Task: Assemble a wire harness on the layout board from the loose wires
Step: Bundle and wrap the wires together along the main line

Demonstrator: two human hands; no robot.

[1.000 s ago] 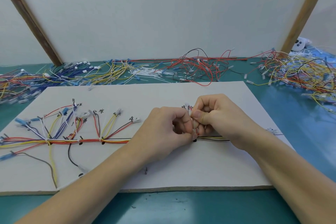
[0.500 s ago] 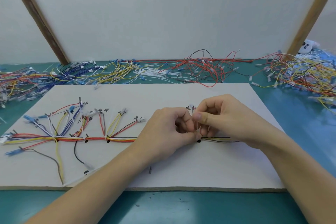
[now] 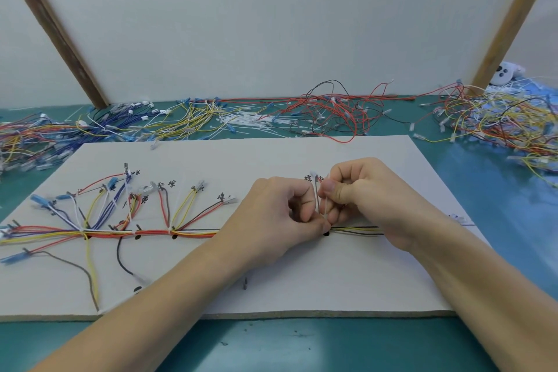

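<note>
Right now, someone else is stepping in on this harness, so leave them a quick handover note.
Left hand and right hand: both pinch a thin white tie at the trunk's mid point, by an upright wire.
Layout board: the wire trunk runs left to right, with branches fanned out and bound on the left half.
Done: left ties.
Left: finish this tie; the black and yellow wires to the right look unbound.
Loose wires lie behind the board.
</note>
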